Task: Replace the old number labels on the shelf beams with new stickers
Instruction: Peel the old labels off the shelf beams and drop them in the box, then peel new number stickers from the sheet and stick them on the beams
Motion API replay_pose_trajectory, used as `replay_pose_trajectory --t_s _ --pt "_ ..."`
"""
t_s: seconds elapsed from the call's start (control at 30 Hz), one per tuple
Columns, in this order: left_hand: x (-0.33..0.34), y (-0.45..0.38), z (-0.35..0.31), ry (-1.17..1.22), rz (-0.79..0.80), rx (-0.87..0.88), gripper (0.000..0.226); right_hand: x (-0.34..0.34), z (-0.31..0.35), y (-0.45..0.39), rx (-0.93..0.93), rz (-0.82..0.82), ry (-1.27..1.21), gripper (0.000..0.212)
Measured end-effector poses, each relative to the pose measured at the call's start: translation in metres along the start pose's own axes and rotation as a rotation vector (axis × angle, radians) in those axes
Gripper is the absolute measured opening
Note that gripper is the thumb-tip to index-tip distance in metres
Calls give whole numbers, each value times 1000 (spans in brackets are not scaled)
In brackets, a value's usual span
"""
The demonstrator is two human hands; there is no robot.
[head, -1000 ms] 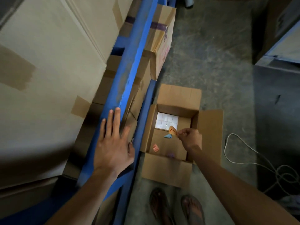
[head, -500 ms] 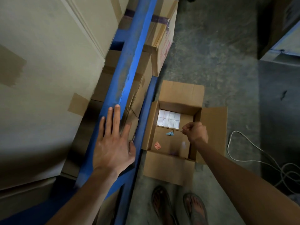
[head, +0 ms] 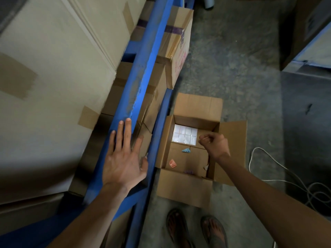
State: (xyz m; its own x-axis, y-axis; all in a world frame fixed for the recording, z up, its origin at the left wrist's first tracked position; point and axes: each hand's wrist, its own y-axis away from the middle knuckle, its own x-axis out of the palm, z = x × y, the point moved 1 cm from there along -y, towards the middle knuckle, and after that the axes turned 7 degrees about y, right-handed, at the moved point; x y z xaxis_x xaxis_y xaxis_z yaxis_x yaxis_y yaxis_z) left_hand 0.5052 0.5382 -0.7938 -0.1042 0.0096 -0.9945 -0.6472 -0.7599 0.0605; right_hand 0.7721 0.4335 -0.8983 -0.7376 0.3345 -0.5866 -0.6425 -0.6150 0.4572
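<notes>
My left hand lies flat, fingers apart, on the blue shelf beam, whose paint is scuffed just above my fingertips. My right hand hovers over an open cardboard box on the floor, thumb and forefinger pinched on a thin pale sticker strip seen edge-on. Inside the box lie a white sheet of blank stickers, a crumpled blue label, an orange numbered label and a pale scrap.
Large taped cartons fill the shelf at left, with smaller cartons below the beam. A lower blue beam runs beside the floor box. A white cable coils on the concrete at right. My sandalled feet stand below the box.
The orange sticker my right hand held over the box is no longer visible face-on; only a thin strip shows at the fingertips. The hand shifted slightly right. My left hand stayed on the beam.
</notes>
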Motion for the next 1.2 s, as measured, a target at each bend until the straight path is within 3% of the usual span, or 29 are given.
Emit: replay_pose_trajectory --t_s 0.2,0.4,0.77,0.93,1.2 --pt "-12 2 -1 93 157 -23 88 -29 30 44 -112 59 -58 21" --pt "-61 6 -43 314 303 3 89 -101 65 102 -174 63 -11 50" --pt "-207 -8 -188 392 297 326 82 -290 73 231 -106 -304 358 61" --pt "-260 8 -273 404 255 524 81 -364 34 301 -5 -471 323 67" --pt "-291 70 -401 465 296 705 71 -423 -64 409 212 -693 180 66"
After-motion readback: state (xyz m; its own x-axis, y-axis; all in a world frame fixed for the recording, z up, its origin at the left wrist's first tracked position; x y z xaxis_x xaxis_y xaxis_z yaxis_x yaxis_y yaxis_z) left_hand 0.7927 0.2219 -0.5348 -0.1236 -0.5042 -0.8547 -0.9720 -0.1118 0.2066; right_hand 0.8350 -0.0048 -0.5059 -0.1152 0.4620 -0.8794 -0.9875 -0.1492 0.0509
